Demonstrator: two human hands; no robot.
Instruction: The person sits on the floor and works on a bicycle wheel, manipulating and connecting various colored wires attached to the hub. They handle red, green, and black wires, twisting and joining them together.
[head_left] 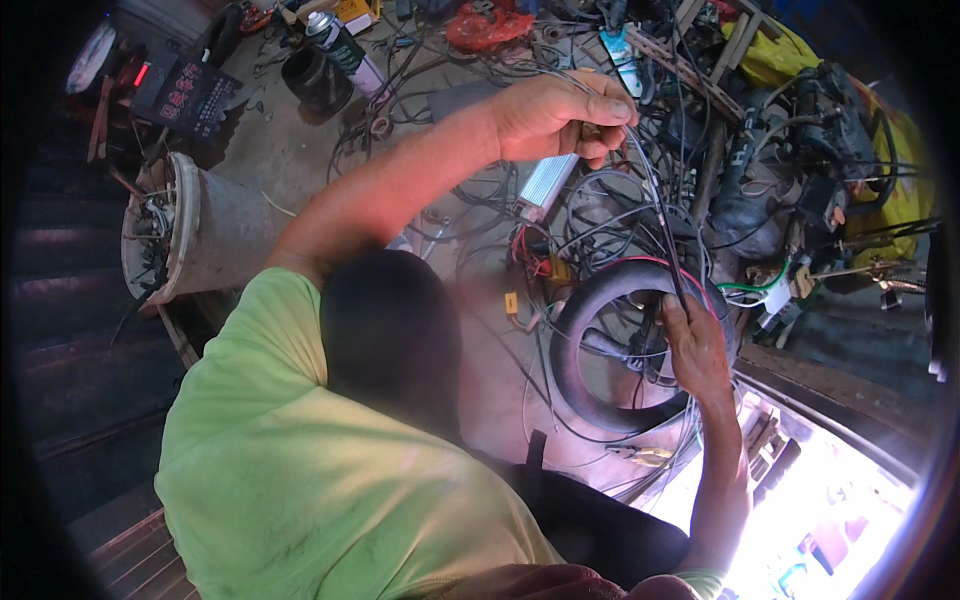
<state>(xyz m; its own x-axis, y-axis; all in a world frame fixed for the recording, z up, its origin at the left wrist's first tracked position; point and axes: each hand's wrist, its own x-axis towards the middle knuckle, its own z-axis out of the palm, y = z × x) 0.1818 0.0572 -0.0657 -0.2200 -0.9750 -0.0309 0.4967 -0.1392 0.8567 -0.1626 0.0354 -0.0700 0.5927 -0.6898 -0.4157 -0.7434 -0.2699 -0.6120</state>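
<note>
My left hand (560,118) is raised over the tangled cables, with its fingers closed on thin grey and black cables (652,195). These run down to my right hand (690,345), which grips the bundle over a black tyre-like ring (580,390) lying flat on the work surface. A ribbed silver metal box (545,185) sits below my left hand, among loops of wire. Red wires (530,260) and a small yellow connector (512,305) lie left of the ring. Pliers (645,455) with pale yellow handles rest just below it.
Dark machinery (760,210) and yellow plastic sheeting (890,220) crowd the right side. A large grey bucket (215,225) with cables stands at the left. A spray can (345,55), a dark container (310,85), a dark keypad-like box (185,95) and red plastic (485,25) are at the back.
</note>
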